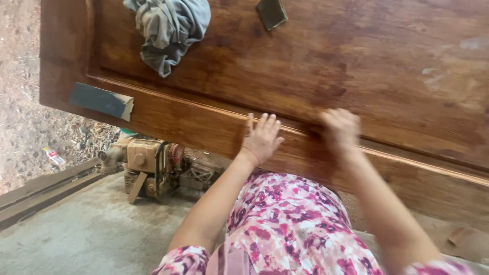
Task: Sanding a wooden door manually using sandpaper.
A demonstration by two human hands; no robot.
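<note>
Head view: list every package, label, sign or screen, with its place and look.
Small littered packet or bottle: on the dirt ground at far left, below the brown wooden door panel; slim, pale with red and yellow; too small to tell more.
No signs or screens show.

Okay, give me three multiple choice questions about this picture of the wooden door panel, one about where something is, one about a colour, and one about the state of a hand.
1. Where does the crumpled cloth lie?
A. on the wooden door panel
B. on the concrete floor
C. on the small engine

2. What colour is the cloth?
A. red
B. grey
C. yellow

3. How is the left hand?
A. closed in a fist
B. gripping the cloth
C. flat, fingers spread on the panel's frame

Answers:
1 A, it rests near the panel's top edge.
2 B, its folds are grey.
3 C, the fingers lie open on the wood, while the right hand is blurred.
</note>
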